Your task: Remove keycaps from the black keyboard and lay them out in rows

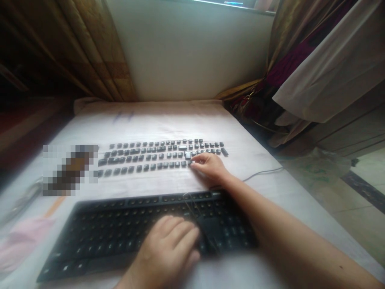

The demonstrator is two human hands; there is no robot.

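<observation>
A black keyboard (pixel 105 228) with its keycaps off over much of its area lies across the near part of the cloth-covered bed or table. My left hand (pixel 168 245) rests over its middle, fingers curled and their tips hidden. Right beside those fingers, a dark tool with thin wire loops (pixel 207 228), like a keycap puller, lies over the keys; whether the hand touches it I cannot tell. Farther off, loose black keycaps (pixel 153 166) sit in several rows. My right hand (pixel 210 165) reaches to the lowest row, thumb and finger closed on a small black keycap (pixel 189 162).
A cable (pixel 261 172) runs off the right edge of the white cloth (pixel 144 124). To the left are a blurred-out dark object (pixel 70 170), a pink cloth (pixel 27 241) and a shiny clear item (pixel 24 200). Curtains (pixel 96 48) hang behind; fabric (pixel 325 76) drapes at right.
</observation>
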